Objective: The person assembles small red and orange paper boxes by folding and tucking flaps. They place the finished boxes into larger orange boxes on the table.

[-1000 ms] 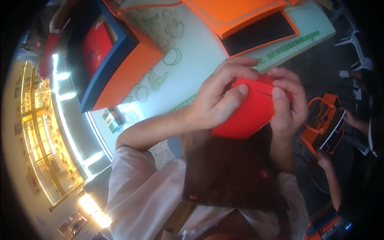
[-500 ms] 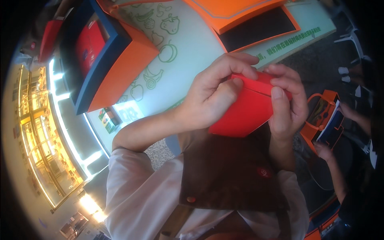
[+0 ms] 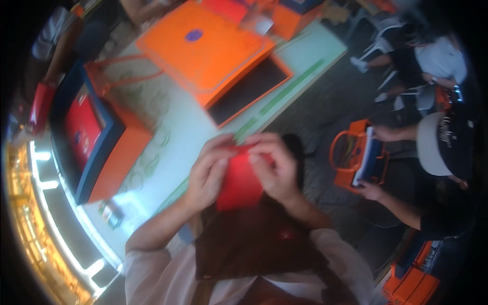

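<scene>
Both hands grip a small red carton [image 3: 239,183] in front of my brown apron, near the table's edge. My left hand [image 3: 208,173] is closed on its upper left side, thumb on the front face. At the upper right, my right hand [image 3: 273,165] pinches the top edge with thumb and fingers. Motion blur hides whether the carton's top flap is folded down. Beyond it on the table lies a large orange box [image 3: 203,46], its dark-lined tray [image 3: 249,94] partly uncovered.
At left stands an orange and dark blue gift bag [image 3: 122,152] with a red box [image 3: 84,129] inside. A small green-and-white carton [image 3: 110,213] sits beside it. At right, a person in a cap handles an orange bag [image 3: 351,175]. Chairs [image 3: 378,48] stand at the back right.
My view has swung, so the table scene shifts and more of the right side shows. The carton stays in both hands; my right hand's fingers now lie over its top edge.
</scene>
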{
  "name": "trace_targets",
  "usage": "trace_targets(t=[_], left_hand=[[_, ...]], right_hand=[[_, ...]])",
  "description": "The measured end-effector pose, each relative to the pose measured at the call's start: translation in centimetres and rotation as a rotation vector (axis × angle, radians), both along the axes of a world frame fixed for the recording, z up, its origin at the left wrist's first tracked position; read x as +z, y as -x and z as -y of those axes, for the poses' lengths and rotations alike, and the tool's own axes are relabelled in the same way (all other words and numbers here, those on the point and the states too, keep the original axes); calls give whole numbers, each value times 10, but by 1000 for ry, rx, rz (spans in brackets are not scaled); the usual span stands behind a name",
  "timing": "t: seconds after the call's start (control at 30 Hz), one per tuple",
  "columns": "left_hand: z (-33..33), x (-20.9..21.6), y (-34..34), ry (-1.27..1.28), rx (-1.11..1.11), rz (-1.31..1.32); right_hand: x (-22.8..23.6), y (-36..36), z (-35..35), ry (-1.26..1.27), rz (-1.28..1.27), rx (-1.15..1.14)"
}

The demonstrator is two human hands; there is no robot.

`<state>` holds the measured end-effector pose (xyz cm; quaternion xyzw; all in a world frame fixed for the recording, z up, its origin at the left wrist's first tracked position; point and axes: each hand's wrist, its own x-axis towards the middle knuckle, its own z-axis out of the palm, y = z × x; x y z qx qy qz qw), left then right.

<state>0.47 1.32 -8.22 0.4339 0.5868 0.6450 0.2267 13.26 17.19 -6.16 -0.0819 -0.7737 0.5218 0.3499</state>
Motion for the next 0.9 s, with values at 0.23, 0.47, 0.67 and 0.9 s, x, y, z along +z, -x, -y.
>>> trace_targets(t=[0.23,0.47,0.67,0.9], left_hand=[[-22,16,13,49,199,-64],[-34,27,27,-22,216,202],[-23,6,15,140,195,297],[-25,-6,15,124,198,216]], right_hand=[[7,33,-16,50,-14,-13],[10,56,-20,343,19,-8],[-24,44,-13,396,84,-19],[-28,41,-15,394,80,2]])
